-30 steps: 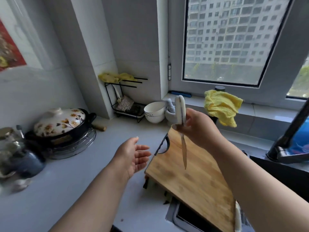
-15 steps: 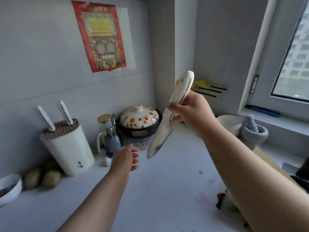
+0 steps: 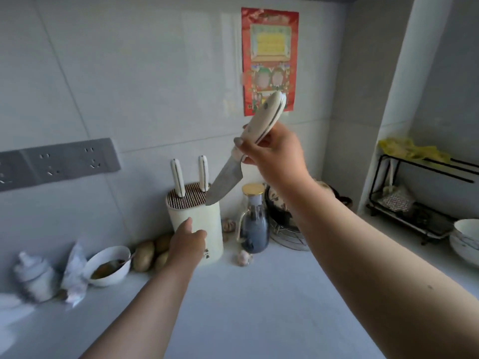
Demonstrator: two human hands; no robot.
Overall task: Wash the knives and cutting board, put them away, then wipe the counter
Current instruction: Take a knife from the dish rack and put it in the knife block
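Observation:
My right hand (image 3: 272,154) grips a knife (image 3: 228,177) by its cream handle, blade pointing down and left. The blade tip hangs just above the right rim of a white round knife block (image 3: 210,218) that stands against the tiled wall. Two other cream-handled knives (image 3: 177,177) stick up from the block's slotted top. My left hand (image 3: 188,240) reaches to the block's front and touches its side, fingers around it. The cutting board is out of view. The grey counter (image 3: 259,307) stretches in front of me.
A dark bottle with a gold cap (image 3: 252,221) and a pot on a wire trivet (image 3: 285,216) stand right of the block. Potatoes (image 3: 147,255), a white bowl with a spoon (image 3: 108,265) and a jar (image 3: 33,277) sit left. A black rack (image 3: 420,203) and bowls (image 3: 466,242) are at right.
The view swung left from the sink and cutting board to the knife block. My right hand carried the knife over to the block's top, and my left hand reached forward onto the block.

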